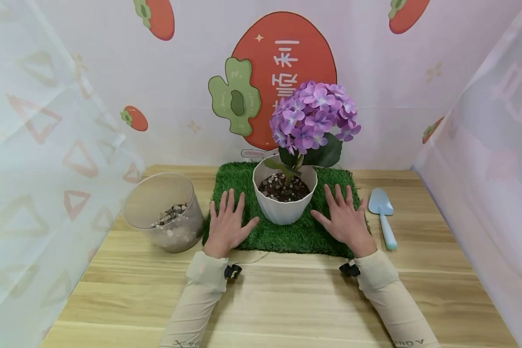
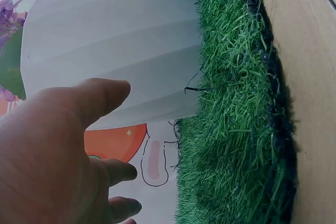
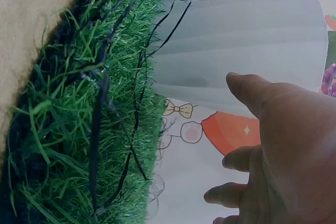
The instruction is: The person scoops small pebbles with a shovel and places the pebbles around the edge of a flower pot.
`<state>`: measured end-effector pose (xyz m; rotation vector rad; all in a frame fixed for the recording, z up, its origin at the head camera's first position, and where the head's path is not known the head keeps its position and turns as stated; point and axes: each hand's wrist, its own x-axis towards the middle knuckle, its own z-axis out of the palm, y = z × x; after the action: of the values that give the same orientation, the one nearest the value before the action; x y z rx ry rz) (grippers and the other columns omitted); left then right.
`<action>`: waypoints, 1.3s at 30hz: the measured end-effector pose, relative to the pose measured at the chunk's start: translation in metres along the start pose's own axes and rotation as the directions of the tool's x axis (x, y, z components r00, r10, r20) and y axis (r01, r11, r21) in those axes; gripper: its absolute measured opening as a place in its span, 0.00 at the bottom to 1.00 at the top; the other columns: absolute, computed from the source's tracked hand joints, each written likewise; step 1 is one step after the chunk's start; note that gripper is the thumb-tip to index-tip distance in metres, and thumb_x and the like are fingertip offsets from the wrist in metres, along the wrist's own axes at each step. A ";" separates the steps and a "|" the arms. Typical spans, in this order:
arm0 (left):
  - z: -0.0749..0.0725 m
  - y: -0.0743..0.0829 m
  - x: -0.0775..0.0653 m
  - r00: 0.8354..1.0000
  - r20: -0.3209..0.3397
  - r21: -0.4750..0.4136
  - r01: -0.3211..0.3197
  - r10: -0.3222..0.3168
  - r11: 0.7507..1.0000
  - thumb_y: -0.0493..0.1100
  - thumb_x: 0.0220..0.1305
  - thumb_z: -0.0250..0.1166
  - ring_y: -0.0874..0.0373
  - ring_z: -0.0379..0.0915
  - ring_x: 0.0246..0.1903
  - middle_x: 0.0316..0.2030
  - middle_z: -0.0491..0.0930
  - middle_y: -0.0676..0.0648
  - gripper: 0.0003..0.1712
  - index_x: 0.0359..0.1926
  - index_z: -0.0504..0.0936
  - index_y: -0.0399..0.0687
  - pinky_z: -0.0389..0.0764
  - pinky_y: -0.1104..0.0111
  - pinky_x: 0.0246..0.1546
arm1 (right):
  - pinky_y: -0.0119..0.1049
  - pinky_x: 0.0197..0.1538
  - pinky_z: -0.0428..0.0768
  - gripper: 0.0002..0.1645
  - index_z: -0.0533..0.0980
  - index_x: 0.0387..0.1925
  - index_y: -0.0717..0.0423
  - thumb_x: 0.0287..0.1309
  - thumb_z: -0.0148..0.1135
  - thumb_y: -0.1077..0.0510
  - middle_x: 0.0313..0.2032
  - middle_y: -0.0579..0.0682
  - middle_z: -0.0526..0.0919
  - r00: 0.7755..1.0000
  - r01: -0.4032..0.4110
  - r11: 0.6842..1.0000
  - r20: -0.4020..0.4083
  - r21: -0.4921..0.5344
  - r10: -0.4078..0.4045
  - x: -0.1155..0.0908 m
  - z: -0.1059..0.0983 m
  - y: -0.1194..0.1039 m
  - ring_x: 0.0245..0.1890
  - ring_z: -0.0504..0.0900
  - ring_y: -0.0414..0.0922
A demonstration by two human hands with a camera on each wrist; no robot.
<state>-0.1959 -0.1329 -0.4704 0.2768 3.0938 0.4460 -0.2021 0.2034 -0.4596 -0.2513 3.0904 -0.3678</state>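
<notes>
A white fluted flower pot (image 1: 282, 211) stands upright on a green artificial grass mat (image 1: 243, 176). Out of its dark soil and pebbles (image 1: 284, 188) rises a purple hydrangea (image 1: 315, 116) with broad green leaves. On the pot's left, my left hand (image 1: 228, 224) is palm down over the mat, fingers spread and holding nothing. My right hand (image 1: 345, 222) mirrors it on the pot's right, likewise spread. Both wrist views show the pot wall (image 2: 115, 40) beyond the thumb, with the grass mat (image 3: 105, 114) alongside.
Left of the mat, a translucent bucket (image 1: 174, 239) holds pebbles (image 1: 171, 215). A small light-blue trowel (image 1: 380, 205) lies on the wooden table (image 1: 287, 299) at the right, beside my right hand. Printed fabric (image 1: 178, 72) closes off the back and both sides.
</notes>
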 end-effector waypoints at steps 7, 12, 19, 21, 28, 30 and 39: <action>0.005 0.000 0.000 1.000 0.012 0.011 -0.005 0.005 1.000 0.72 0.75 0.52 0.36 0.33 0.85 0.86 0.38 0.37 0.51 0.85 0.50 0.51 0.41 0.31 0.83 | 0.85 0.75 0.32 0.56 0.41 0.86 0.46 0.73 0.45 0.23 0.85 0.63 0.41 1.000 -0.007 1.000 0.001 0.017 0.007 -0.001 -0.003 0.003 0.85 0.32 0.67; 0.004 0.004 -0.002 1.000 0.021 0.022 -0.021 0.021 1.000 0.68 0.78 0.52 0.36 0.35 0.85 0.86 0.41 0.36 0.47 0.84 0.53 0.48 0.42 0.31 0.83 | 0.85 0.76 0.36 0.56 0.41 0.86 0.46 0.73 0.43 0.22 0.85 0.63 0.41 1.000 -0.024 0.999 0.001 0.027 0.024 -0.003 -0.007 0.006 0.85 0.33 0.68; -0.007 0.008 -0.008 0.999 -0.014 -0.001 -0.043 0.043 0.999 0.64 0.79 0.55 0.37 0.39 0.85 0.85 0.44 0.36 0.45 0.83 0.55 0.45 0.46 0.32 0.83 | 0.86 0.75 0.38 0.57 0.38 0.86 0.46 0.73 0.43 0.22 0.85 0.63 0.40 0.999 -0.034 0.999 0.011 0.026 0.034 -0.009 -0.017 0.013 0.85 0.33 0.68; -0.014 0.009 -0.010 0.998 -0.031 -0.003 -0.057 0.057 0.998 0.63 0.79 0.55 0.37 0.42 0.84 0.85 0.47 0.35 0.45 0.83 0.55 0.44 0.48 0.33 0.83 | 0.86 0.75 0.38 0.57 0.38 0.86 0.46 0.73 0.42 0.22 0.85 0.64 0.40 0.999 -0.035 0.999 0.012 0.020 0.035 -0.011 -0.021 0.014 0.84 0.33 0.68; -0.041 0.012 -0.021 0.988 -0.109 0.032 -0.107 0.110 0.994 0.61 0.79 0.57 0.36 0.55 0.80 0.80 0.60 0.31 0.46 0.81 0.57 0.34 0.57 0.39 0.83 | 0.87 0.74 0.35 0.57 0.38 0.86 0.46 0.73 0.41 0.21 0.85 0.65 0.40 1.000 -0.020 1.000 0.009 0.013 0.020 -0.018 -0.036 0.015 0.84 0.32 0.69; -0.049 0.013 -0.024 0.984 -0.126 0.047 -0.122 0.127 0.991 0.60 0.79 0.58 0.35 0.57 0.79 0.78 0.62 0.30 0.46 0.80 0.57 0.31 0.59 0.40 0.82 | 0.88 0.73 0.34 0.56 0.38 0.86 0.47 0.74 0.42 0.22 0.85 0.65 0.40 1.000 -0.014 1.000 0.001 0.007 0.014 -0.020 -0.042 0.016 0.84 0.32 0.70; -0.092 0.012 -0.041 0.975 -0.168 0.049 -0.141 0.147 0.989 0.58 0.78 0.58 0.33 0.53 0.80 0.80 0.57 0.29 0.48 0.81 0.53 0.29 0.57 0.43 0.83 | 0.84 0.75 0.45 0.56 0.41 0.85 0.55 0.76 0.46 0.27 0.83 0.70 0.47 0.998 0.001 1.000 -0.056 -0.011 -0.002 -0.032 -0.072 0.023 0.83 0.40 0.73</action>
<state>-0.1559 -0.1543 -0.3798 0.4916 3.2655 0.4371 -0.1774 0.2475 -0.3954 -0.2480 3.1480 -0.3636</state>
